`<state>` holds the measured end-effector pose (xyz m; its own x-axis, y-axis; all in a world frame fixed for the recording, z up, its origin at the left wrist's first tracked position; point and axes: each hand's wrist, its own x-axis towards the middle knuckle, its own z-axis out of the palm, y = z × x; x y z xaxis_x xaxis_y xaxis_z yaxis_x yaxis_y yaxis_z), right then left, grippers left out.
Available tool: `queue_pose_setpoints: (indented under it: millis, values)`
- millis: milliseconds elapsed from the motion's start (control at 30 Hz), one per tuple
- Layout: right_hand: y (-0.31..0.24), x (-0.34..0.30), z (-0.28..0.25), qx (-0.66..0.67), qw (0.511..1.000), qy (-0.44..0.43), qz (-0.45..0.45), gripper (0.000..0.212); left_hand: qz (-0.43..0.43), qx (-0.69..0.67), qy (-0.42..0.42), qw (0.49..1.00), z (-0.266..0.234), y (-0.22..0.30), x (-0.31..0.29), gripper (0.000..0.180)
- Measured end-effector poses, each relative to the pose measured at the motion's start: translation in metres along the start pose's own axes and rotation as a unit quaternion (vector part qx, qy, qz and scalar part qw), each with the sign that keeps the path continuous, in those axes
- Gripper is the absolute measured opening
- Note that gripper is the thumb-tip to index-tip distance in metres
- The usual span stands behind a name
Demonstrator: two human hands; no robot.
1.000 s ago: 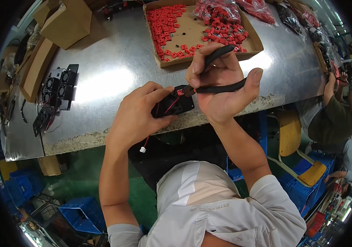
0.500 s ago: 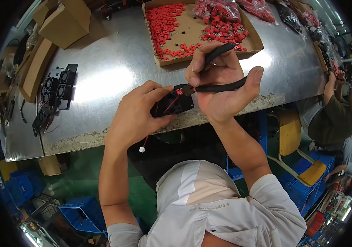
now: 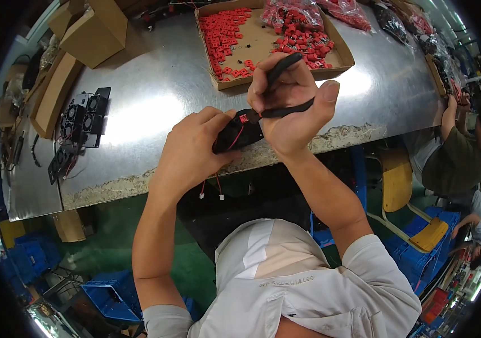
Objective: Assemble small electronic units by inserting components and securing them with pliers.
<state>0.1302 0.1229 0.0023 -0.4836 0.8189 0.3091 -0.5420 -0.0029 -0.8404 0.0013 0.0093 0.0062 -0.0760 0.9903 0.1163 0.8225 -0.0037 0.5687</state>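
Close to the near edge of the metal table, my left hand [image 3: 190, 149] is closed round a black cooling fan unit [image 3: 241, 136]. A small red block [image 3: 244, 119] sits on the unit's far side. Thin red wires hang below my left hand, ending in white connectors [image 3: 222, 197]. My right hand [image 3: 294, 127] holds a pair of pliers [image 3: 283, 69] with black handles spread apart. Their jaws are right beside the red block; whether they grip it I cannot tell. My left hand covers part of the fan unit.
Beyond my hands stands a shallow cardboard tray [image 3: 226, 84] with many red blocks and a plastic bag. More black fan units [image 3: 85, 121] lie at the left, near a cardboard box [image 3: 97, 34]. A co-worker [image 3: 460, 152] is at the right, near a yellow chair [image 3: 396, 180].
The fan unit has tilted in my left hand, and two white connectors now hang in view instead of one. My right hand and the pliers have shifted slightly left.
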Motion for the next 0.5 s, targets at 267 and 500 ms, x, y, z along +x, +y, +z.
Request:
queue_pose_setpoints:
  millis: [267,500]
  values:
    - [-0.0012,-0.0013,-0.0003,0.002,1.0,-0.002,-0.018,0.094,-0.017,-0.031,-0.002,0.999,-0.0013,0.0018,-0.0012,0.06]
    - [0.0018,0.0013,0.0048,-0.017,1.0,-0.009,-0.011,0.09,-0.009,-0.025,-0.011,1.0,-0.0039,-0.0025,0.0003,0.058]
